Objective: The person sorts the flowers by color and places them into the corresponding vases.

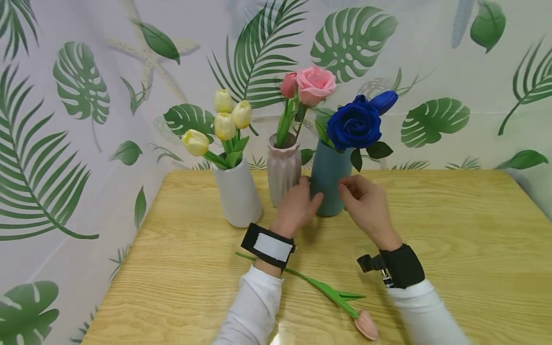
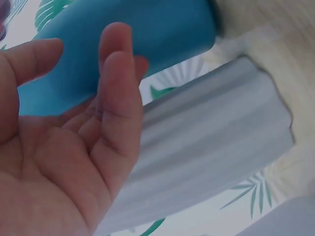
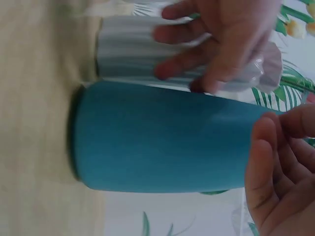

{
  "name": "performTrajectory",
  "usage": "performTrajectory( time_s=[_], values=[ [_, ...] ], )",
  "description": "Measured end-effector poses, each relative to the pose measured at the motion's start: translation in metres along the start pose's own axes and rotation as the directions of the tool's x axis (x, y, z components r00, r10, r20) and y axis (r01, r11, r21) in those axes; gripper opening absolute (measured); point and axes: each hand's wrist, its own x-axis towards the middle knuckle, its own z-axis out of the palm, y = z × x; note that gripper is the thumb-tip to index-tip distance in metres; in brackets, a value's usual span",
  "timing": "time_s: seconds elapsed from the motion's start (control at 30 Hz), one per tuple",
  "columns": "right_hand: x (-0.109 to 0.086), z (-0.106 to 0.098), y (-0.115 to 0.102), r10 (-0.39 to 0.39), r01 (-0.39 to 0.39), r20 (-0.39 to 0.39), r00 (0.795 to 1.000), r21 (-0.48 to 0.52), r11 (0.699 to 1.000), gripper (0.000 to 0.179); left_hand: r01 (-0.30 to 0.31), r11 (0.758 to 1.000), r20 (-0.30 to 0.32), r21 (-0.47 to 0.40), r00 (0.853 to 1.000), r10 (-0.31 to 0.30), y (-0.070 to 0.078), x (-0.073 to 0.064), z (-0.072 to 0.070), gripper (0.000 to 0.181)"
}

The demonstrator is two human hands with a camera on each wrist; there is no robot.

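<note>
A teal vase [image 1: 328, 177] stands between my hands, holding a blue rose [image 1: 355, 123] and a blue bud [image 1: 384, 102]. On its left side is my left hand [image 1: 297, 205], thumb apart from the fingers and palm bare in the left wrist view. My right hand [image 1: 368, 206] is at the vase's right side with its fingers loosely bent and nothing held. Just left of the teal vase is a pleated pinkish vase [image 1: 284, 167] with a pink rose [image 1: 316, 85] and a darker pink bud [image 1: 289, 85]. The right wrist view shows both hands near the teal vase [image 3: 162, 140].
To the left, a white vase [image 1: 238, 196] carries several yellow tulips [image 1: 224, 126]. One pale pink tulip [image 1: 366, 325] lies on the wooden table [image 1: 465, 239], its stem passing beneath my left forearm. Behind the table hangs a leaf-print cloth [image 1: 431, 72].
</note>
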Motion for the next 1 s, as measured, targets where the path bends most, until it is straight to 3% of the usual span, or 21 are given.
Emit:
performTrajectory(
  time_s=[0.1,0.2,0.3,0.43,0.53,0.67,0.73,0.8,1.0],
  values=[
    [-0.015,0.002,0.012,0.008,-0.012,0.078,0.997,0.051,0.999,0.022,-0.017,1.000,0.009,0.006,1.000,0.017,0.002,-0.004,-0.006,0.049],
    [-0.025,0.002,0.006,0.042,-0.038,0.191,0.981,-0.025,0.999,0.020,-0.036,0.999,0.005,-0.027,0.999,0.036,0.003,-0.009,-0.013,0.045],
    [-0.029,0.001,-0.009,0.083,-0.027,0.329,0.941,-0.172,0.985,0.016,-0.044,0.997,-0.015,-0.061,0.999,0.043,0.002,-0.014,-0.022,0.042],
    [-0.032,0.000,-0.014,0.108,0.038,0.488,0.866,-0.280,0.959,0.010,-0.021,0.999,-0.026,-0.040,0.999,0.020,-0.002,-0.021,-0.034,0.040],
    [-0.033,-0.001,-0.017,0.120,0.061,0.544,0.831,-0.303,0.951,0.010,0.000,1.000,-0.016,-0.025,1.000,0.000,-0.005,-0.024,-0.040,0.042],
    [-0.033,0.002,-0.023,0.105,0.077,0.568,0.816,-0.288,0.955,0.008,0.005,0.999,-0.018,-0.036,1.000,-0.006,-0.005,-0.027,-0.048,0.044],
    [-0.035,0.006,-0.026,0.094,0.090,0.594,0.799,-0.272,0.958,0.014,0.007,0.999,-0.024,-0.043,1.000,-0.008,-0.006,-0.029,-0.050,0.044],
    [-0.037,0.010,-0.030,0.078,0.112,0.634,0.770,-0.254,0.961,0.021,0.007,0.999,-0.028,-0.047,1.000,-0.008,-0.007,-0.030,-0.052,0.044],
    [-0.049,0.026,-0.037,0.116,0.134,0.748,0.653,-0.265,0.955,0.027,0.028,0.999,-0.028,-0.036,0.999,-0.029,-0.009,-0.031,-0.054,0.043]
  ],
)
